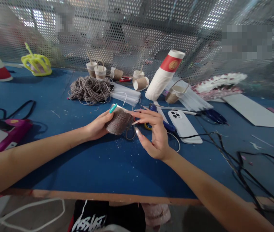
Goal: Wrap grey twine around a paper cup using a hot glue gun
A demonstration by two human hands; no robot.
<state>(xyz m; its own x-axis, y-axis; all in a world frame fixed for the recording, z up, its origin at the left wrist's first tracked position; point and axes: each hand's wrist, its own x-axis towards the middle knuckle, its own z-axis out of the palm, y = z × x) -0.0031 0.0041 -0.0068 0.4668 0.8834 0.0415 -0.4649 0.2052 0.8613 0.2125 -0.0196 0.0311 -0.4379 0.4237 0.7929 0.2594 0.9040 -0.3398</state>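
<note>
The left hand (97,126) grips a paper cup wound round with grey-brown twine (119,121), tilted on its side just above the blue surface (98,161); the right hand (154,132) is open, fingertips touching the cup's far side; to wrap well, I judge, keep the turns tight and touching, the left thumb pinning the last turn; beyond the left hand lies a loose tangle of grey twine (90,90).
</note>
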